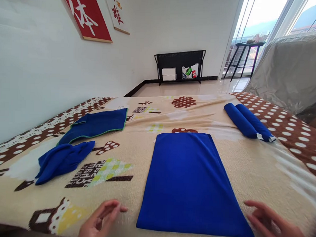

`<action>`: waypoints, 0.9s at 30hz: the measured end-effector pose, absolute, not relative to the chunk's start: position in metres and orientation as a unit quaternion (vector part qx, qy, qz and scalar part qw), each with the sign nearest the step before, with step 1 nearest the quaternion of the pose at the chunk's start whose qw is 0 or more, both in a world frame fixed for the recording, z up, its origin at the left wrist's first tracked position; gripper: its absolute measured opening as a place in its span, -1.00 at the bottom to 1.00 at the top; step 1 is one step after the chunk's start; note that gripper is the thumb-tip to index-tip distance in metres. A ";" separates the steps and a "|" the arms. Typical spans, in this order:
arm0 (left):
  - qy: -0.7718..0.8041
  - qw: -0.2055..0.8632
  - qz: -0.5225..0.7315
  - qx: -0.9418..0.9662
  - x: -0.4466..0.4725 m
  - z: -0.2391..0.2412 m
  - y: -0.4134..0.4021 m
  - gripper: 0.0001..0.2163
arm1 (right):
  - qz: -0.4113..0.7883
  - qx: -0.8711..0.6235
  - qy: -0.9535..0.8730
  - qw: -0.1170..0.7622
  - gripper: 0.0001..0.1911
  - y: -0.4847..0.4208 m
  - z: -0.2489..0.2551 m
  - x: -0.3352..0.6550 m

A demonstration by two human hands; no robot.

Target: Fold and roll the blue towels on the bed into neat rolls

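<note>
Clearance check from my position. My left hand [100,220] and right hand [270,224] hover open at the near edge of the bed [262,170], either side of the flat blue towel [190,180]; nothing lies between them and it. Left side: a crumpled blue cloth [62,160] and a green-edged blue cloth [98,125] occupy the blanket near the wall [45,69]. Far right: two rolled towels [247,121] block that corner. Bare blanket runs open between towel and rolls.
</note>
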State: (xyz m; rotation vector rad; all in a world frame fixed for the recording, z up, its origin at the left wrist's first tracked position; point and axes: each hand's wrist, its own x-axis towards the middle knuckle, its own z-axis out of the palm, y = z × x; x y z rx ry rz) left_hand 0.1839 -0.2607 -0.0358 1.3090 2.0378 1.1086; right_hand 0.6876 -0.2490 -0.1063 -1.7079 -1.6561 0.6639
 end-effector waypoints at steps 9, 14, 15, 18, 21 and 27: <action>0.699 0.165 0.291 0.631 0.234 -0.028 -0.048 -0.72 | 0.134 -0.676 -0.666 0.286 -0.61 -0.026 -0.061 0.632; 0.745 0.093 0.246 0.613 0.267 -0.054 0.030 -0.67 | 0.065 -0.729 -0.634 0.250 -0.63 0.029 -0.084 0.616; 0.745 0.086 0.239 0.617 0.268 -0.058 0.038 -0.67 | 0.056 -0.731 -0.636 0.242 -0.62 0.033 -0.088 0.617; 0.734 0.081 0.224 0.636 0.263 -0.067 0.053 -0.67 | 0.046 -0.721 -0.653 0.229 -0.58 0.042 -0.095 0.623; 0.720 0.093 0.218 0.652 0.254 -0.072 0.063 -0.68 | 0.056 -0.696 -0.675 0.237 -0.59 0.050 -0.098 0.630; 0.692 0.137 0.249 0.663 0.244 -0.079 0.073 -0.70 | 0.079 -0.633 -0.713 0.291 -0.61 0.055 -0.104 0.638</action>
